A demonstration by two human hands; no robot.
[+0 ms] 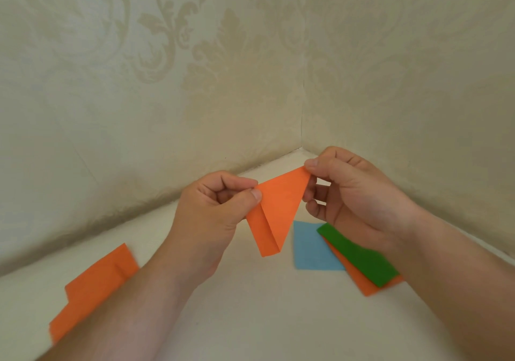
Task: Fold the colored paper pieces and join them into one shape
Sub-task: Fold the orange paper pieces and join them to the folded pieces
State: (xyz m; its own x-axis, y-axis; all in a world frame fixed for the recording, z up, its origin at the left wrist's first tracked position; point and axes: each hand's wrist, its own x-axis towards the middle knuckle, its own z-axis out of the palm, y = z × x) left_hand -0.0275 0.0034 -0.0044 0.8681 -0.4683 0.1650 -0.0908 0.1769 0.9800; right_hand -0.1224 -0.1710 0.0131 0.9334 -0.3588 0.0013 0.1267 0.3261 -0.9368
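While both hands work above the pale table, four loose papers lie on it: a folded orange strip beside the left forearm, then a blue square, green sheet and orange sheet stacked under the right wrist. Between them, the left hand and right hand pinch one folded orange piece by opposite corners.

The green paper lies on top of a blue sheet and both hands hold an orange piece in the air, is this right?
Not quite. In the head view the green paper lies on an orange sheet; the blue sheet is beside them. The left hand and right hand do hold the orange piece in the air.
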